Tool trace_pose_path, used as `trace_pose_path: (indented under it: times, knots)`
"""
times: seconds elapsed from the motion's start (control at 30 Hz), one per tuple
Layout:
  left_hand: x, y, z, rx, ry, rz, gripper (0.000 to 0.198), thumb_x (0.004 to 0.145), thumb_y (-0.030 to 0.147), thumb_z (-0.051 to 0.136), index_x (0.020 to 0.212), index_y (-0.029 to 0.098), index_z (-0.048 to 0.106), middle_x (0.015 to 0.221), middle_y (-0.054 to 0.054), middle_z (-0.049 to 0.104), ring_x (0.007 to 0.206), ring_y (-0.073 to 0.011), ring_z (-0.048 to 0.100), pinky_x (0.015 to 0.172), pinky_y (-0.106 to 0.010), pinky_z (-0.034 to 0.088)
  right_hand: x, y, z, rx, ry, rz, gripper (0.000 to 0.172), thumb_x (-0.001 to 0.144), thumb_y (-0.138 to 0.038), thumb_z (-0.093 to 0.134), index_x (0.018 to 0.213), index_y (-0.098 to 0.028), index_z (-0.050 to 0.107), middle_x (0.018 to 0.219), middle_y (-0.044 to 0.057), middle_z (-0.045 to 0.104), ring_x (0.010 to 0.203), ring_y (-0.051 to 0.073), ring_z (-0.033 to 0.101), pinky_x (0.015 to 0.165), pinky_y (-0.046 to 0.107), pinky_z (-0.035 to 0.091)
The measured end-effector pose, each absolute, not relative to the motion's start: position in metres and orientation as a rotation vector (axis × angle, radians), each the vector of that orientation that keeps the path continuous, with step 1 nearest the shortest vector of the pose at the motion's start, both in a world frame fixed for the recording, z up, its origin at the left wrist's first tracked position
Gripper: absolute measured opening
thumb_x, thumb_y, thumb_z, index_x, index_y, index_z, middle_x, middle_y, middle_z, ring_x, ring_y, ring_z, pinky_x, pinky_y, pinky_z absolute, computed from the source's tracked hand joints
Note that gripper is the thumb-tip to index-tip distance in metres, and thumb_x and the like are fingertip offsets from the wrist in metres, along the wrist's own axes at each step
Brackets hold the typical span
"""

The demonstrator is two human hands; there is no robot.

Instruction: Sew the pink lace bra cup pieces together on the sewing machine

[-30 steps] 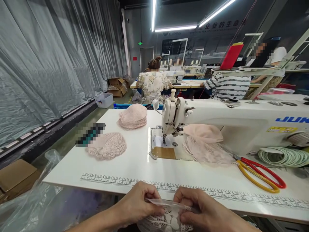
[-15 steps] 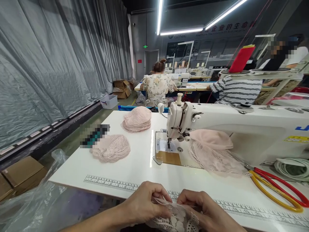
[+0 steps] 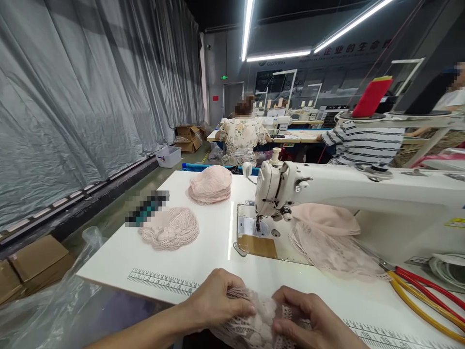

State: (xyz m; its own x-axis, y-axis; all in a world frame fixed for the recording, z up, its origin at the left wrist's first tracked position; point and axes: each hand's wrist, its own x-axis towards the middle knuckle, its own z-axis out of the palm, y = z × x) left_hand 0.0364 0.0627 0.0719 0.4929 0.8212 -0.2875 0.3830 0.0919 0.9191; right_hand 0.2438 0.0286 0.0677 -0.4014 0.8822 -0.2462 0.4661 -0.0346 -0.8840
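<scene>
A piece of pale pink lace fabric (image 3: 259, 312) is stretched between my two hands at the table's front edge. My left hand (image 3: 218, 300) pinches its left side, thumb on top. On the other side my right hand (image 3: 305, 315) grips the lace between thumb and fingers. Beyond them stands a white sewing machine (image 3: 276, 189), its needle area bare of cloth. Flat lace pieces (image 3: 170, 229) lie on the left of the table, and a stack of pink cup-shaped pieces (image 3: 209, 185) sits farther back. More pink lace and cloth (image 3: 327, 237) rests under the machine arm.
Scissors with red and yellow handles (image 3: 425, 295) lie at the right. A printed ruler (image 3: 163, 281) runs along the table's front. Cardboard boxes (image 3: 36, 261) and clear plastic stand on the floor at left. A co-worker (image 3: 241, 133) sits at a table ahead.
Both hands have shifted the lace, and more of its patterned face now shows between them. The view has tilted slightly, so the table sits a little lower and to the right.
</scene>
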Motion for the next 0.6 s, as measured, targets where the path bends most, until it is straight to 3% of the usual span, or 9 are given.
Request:
trace_pose_path:
  times: [0.37,0.5,0.6]
  knots:
    - [0.034,0.087,0.08,1.796,1.109,0.482,0.022,0.076,0.029,0.054,0.066,0.011,0.059,0.06,0.003,0.048,0.06,-0.0097,0.042,0.055,-0.018,0.032,0.242,0.048,0.057,-1.38,-1.861,1.258,0.033,0.083,-0.05,0.046,0.07,-0.02,0.045,0.056,-0.008,0.031,0.053,0.01,0.03,0.048,0.021,0.025]
    - [0.034,0.127,0.106,1.919,1.114,0.392,0.022,0.076,0.031,0.055,0.068,0.011,0.062,0.058,0.004,0.046,0.055,-0.0087,0.04,0.05,-0.018,0.03,0.231,0.068,0.054,-1.345,-1.915,1.132,0.038,0.086,-0.053,0.039,0.067,-0.021,0.041,0.055,-0.008,0.029,0.051,0.009,0.031,0.047,0.021,0.027]
    - [0.041,0.172,0.12,2.039,1.092,0.227,0.017,0.067,0.029,0.065,0.065,0.013,0.063,0.051,0.006,0.045,0.05,-0.0085,0.039,0.048,-0.019,0.027,0.226,0.094,0.051,-1.327,-2.006,0.989,0.038,0.087,-0.05,0.038,0.062,-0.022,0.039,0.052,-0.007,0.036,0.048,0.01,0.037,0.047,0.021,0.03]
